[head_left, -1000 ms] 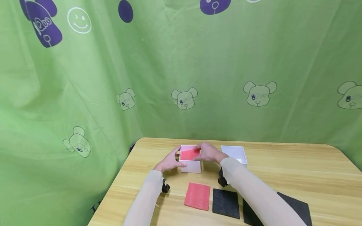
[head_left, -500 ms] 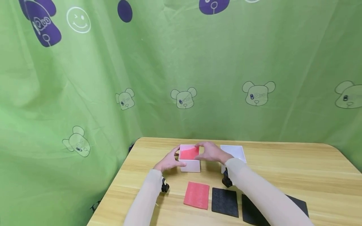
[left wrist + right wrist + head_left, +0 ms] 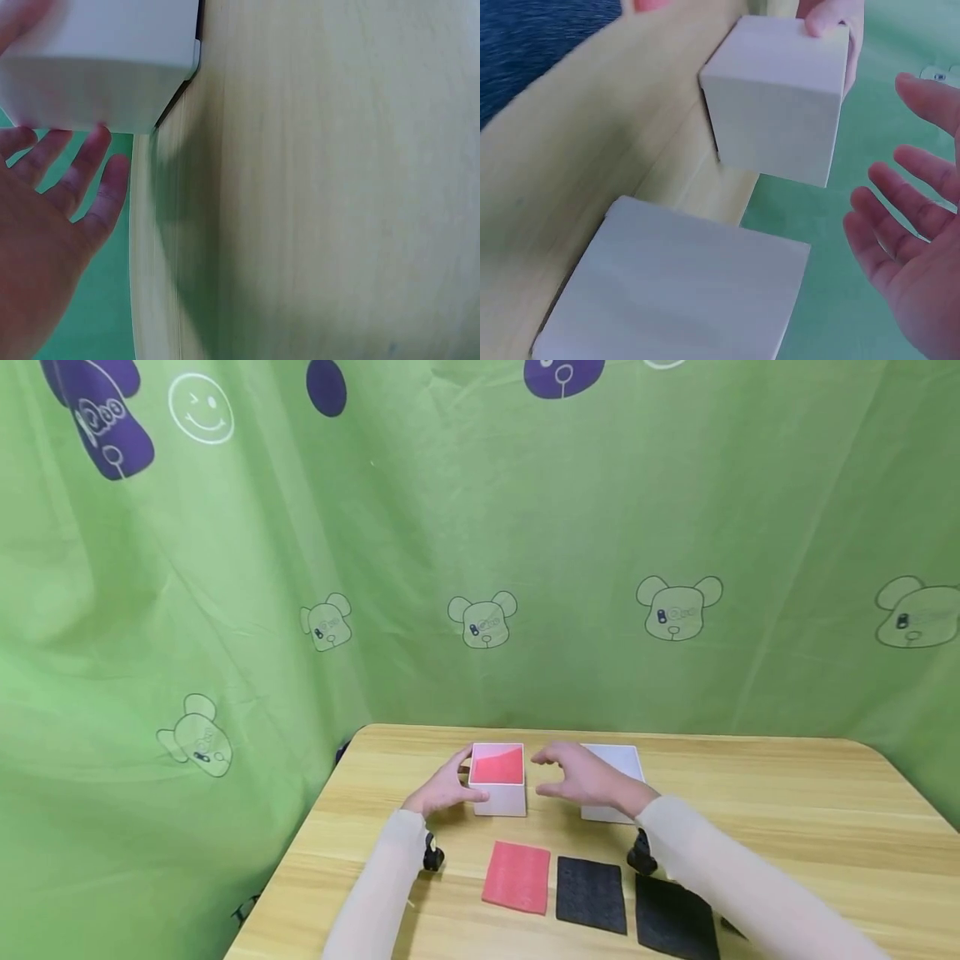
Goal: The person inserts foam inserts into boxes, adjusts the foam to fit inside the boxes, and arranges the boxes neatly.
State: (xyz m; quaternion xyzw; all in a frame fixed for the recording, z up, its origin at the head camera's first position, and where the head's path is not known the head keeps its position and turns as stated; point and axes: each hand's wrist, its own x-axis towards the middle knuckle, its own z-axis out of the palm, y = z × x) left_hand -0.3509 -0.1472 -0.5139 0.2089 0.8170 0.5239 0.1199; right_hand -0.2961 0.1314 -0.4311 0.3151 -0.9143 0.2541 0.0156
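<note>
A white open box [image 3: 498, 799] with a red foam sheet [image 3: 498, 767] inside stands at the table's far middle. My left hand [image 3: 448, 787] holds its left side, thumb on the front corner and fingers [image 3: 82, 180] along the wall of the box [image 3: 105, 60]. My right hand [image 3: 561, 774] hovers just right of the box, apart from it, with its fingers [image 3: 911, 217] loosely spread and holding nothing. In the right wrist view the box [image 3: 776, 97] stands beyond a white lid [image 3: 682, 292].
The white lid [image 3: 628, 760] lies behind my right hand. On the wooden table [image 3: 780, 810] near me lie a red foam pad [image 3: 517, 877] and two black foam pads [image 3: 591, 895] [image 3: 673, 920]. A green curtain [image 3: 480, 527] hangs behind and to the left.
My right hand has lifted off the box's right rim and drawn back to the right, now open beside it. The left hand stays on the box.
</note>
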